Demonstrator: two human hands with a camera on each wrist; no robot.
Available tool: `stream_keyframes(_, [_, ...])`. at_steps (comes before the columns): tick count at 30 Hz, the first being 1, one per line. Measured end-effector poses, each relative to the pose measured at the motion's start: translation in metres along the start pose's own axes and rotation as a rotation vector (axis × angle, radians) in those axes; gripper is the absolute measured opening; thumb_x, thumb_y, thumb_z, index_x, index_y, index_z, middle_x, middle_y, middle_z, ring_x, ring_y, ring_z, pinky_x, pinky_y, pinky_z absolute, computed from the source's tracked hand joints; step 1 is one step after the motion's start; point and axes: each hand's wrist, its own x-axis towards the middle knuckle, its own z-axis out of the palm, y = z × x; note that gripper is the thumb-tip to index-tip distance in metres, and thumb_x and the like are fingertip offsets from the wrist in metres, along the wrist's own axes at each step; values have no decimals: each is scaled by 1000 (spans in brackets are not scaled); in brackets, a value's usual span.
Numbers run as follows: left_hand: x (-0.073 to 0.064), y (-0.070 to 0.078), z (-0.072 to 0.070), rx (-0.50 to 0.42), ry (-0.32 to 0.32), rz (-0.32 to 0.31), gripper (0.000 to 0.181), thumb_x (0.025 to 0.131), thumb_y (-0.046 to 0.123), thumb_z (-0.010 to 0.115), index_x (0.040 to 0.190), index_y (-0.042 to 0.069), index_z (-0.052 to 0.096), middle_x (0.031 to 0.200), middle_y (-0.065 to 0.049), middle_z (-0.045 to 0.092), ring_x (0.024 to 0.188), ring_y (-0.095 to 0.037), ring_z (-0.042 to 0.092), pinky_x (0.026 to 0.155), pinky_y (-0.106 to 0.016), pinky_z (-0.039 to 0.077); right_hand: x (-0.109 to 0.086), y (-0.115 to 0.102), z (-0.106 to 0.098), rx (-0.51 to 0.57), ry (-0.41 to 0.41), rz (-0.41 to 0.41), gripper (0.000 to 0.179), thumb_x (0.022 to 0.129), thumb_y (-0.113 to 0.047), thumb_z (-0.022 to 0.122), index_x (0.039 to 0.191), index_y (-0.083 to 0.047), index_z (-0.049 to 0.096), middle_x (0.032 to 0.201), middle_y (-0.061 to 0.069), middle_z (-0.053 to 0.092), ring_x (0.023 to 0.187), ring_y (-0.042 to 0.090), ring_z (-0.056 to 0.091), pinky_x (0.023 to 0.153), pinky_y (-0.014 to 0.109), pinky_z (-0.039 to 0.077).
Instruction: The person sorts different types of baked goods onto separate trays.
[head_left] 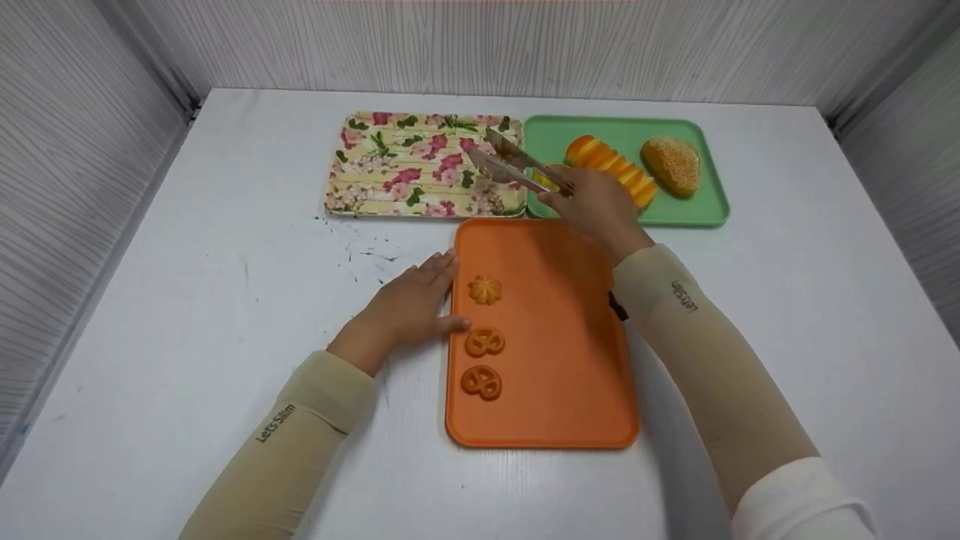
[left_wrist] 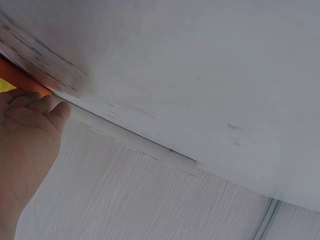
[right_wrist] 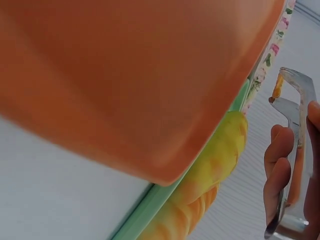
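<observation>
My right hand (head_left: 600,206) grips metal tongs (head_left: 525,166) over the seam between the floral tray (head_left: 420,161) and the green tray (head_left: 712,202). In the right wrist view, the tips of the tongs (right_wrist: 295,150) hold a small golden-brown piece (right_wrist: 278,86), seen edge-on. My left hand (head_left: 409,307) lies with extended fingers against the left edge of the orange tray (head_left: 555,360), its thumb over the rim. Along that tray's left side sit a flower-shaped cookie (head_left: 485,289), a pretzel-shaped cookie (head_left: 484,342) and a second pretzel-shaped cookie (head_left: 481,382).
On the green tray lie an orange-yellow segmented bread (head_left: 600,157) and a seed-topped bun (head_left: 673,166); a yellow item is partly hidden by my right hand. Pale wood-grain panels (head_left: 487,49) enclose the white table (head_left: 225,262) at the back and sides.
</observation>
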Motion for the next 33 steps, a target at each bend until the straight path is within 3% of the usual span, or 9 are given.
stream_keyframes(5, [0,0,0,-1,-6,2,93,89,61,51,153,7,10,159,-4,4,144,-21,4,115,-41,13,7,-3,4,17,24,22,53,93,-46,58,140,-24,50,113,2,66,76,17,57,56,33,40])
stream_keyframes(11, [0,0,0,2,-7,-7,93,89,62,51,154,8,10,159,-2,3,144,-20,3,115,-40,13,14,-8,9,10,44,73,51,92,-44,60,139,-26,52,95,2,66,60,19,46,46,30,32])
stream_keyframes(16, [-1,0,0,-6,-3,-8,94,89,62,51,154,8,10,159,-2,2,144,-20,4,114,-41,13,18,-11,15,-6,33,86,52,93,-44,58,140,-25,50,108,5,67,64,19,50,50,32,36])
stream_keyframes(21, [-1,0,0,-11,-7,-19,94,88,62,51,154,10,9,159,-1,2,144,-19,3,115,-40,13,19,-12,18,-38,33,70,52,94,-42,57,141,-20,49,124,6,62,85,24,60,64,39,46])
stream_keyframes(24, [-1,1,-1,-13,-12,-25,94,88,62,51,154,10,8,159,-1,1,144,-19,2,115,-40,12,20,-13,18,-44,26,80,53,95,-42,56,142,-20,49,127,6,60,91,25,61,66,41,47])
stream_keyframes(33, [-1,1,-1,-1,-5,-15,94,89,61,51,154,9,8,159,-2,3,144,-20,4,115,-40,13,21,-11,21,-37,14,96,52,94,-44,57,141,-23,49,123,6,62,71,22,56,57,35,41])
